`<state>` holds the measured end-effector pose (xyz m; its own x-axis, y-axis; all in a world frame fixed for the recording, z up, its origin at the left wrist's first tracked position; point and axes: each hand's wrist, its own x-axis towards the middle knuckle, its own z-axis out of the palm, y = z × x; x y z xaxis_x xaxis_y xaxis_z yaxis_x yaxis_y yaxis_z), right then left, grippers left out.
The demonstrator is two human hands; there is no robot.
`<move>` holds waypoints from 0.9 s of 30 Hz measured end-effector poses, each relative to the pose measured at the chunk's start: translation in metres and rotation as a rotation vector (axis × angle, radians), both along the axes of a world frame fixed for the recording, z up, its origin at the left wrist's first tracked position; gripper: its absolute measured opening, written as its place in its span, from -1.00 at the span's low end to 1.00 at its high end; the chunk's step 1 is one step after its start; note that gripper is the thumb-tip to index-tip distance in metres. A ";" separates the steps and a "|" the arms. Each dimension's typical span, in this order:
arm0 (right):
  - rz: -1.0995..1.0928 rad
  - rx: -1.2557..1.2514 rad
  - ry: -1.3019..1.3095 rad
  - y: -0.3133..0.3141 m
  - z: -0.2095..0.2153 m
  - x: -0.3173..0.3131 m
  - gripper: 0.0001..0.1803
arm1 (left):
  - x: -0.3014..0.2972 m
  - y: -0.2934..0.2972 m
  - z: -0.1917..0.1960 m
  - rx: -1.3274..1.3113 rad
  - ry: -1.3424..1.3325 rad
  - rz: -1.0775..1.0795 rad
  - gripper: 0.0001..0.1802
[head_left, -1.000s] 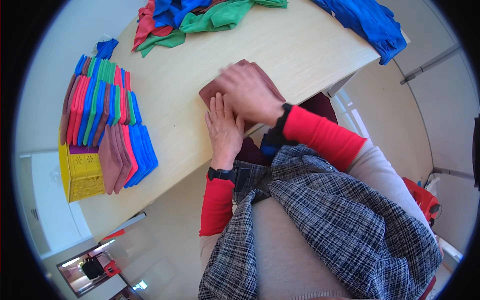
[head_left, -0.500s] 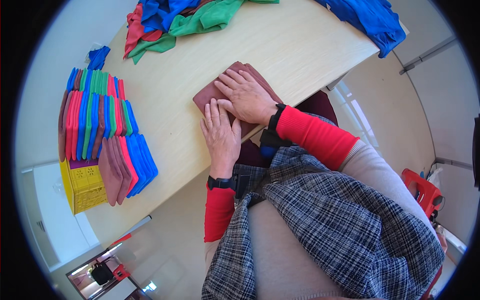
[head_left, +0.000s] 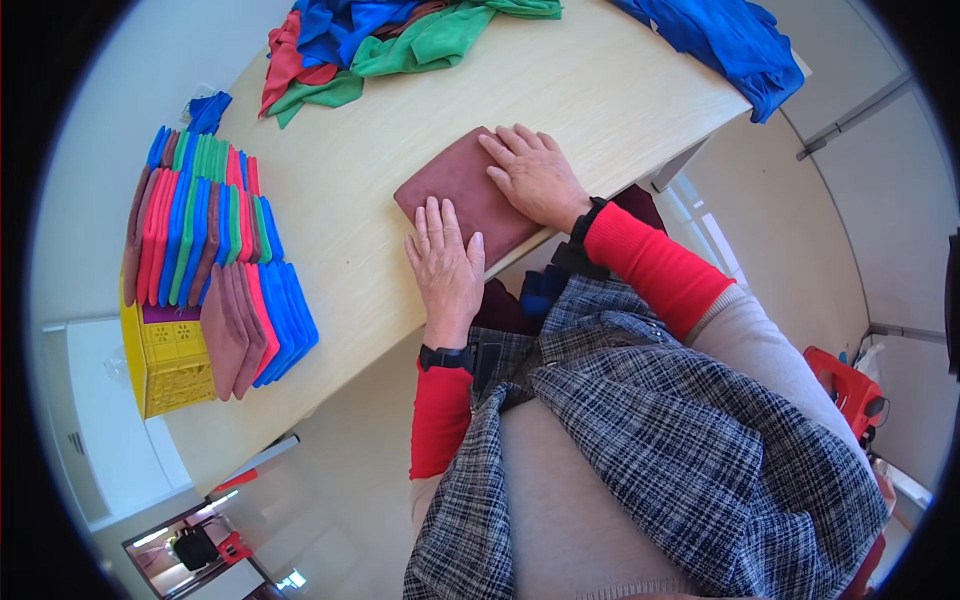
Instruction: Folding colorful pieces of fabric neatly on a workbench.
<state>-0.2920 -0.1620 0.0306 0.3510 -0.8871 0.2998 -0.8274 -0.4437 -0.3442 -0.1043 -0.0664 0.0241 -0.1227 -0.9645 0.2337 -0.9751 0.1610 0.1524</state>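
A folded maroon cloth (head_left: 460, 190) lies flat near the front edge of the pale wooden table (head_left: 400, 120). My left hand (head_left: 445, 265) rests palm down on the cloth's near-left corner, fingers spread. My right hand (head_left: 535, 175) lies flat on its right side, fingers pointing toward the table's middle. Neither hand grips anything.
A row of folded cloths (head_left: 205, 235) in red, blue, green and maroon stands at the table's left, partly over a yellow crate (head_left: 165, 365). A heap of unfolded red, blue and green cloths (head_left: 380, 35) lies at the far side. A blue cloth (head_left: 735, 45) hangs over the right corner.
Both hands have slid apart over the maroon cloth: the right hand now lies on its right side and the left on its near corner, leaving the cloth's middle showing.
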 end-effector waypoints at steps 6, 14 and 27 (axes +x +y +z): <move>-0.118 -0.121 0.121 0.000 -0.003 -0.014 -0.43 | 0.002 0.001 0.003 0.034 0.013 -0.004 -0.27; 0.268 0.035 -0.322 0.038 0.022 0.062 -0.39 | 0.006 0.000 0.000 -0.034 0.128 -0.041 -0.26; 0.147 -0.060 0.037 0.021 -0.003 0.029 -0.38 | 0.000 0.000 -0.007 0.009 0.064 0.085 -0.32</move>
<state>-0.2634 -0.1406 0.0279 0.4876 -0.8060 0.3356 -0.7634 -0.5801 -0.2841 -0.1042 -0.0665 0.0170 -0.0257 -0.9729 0.2298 -0.9734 0.0767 0.2158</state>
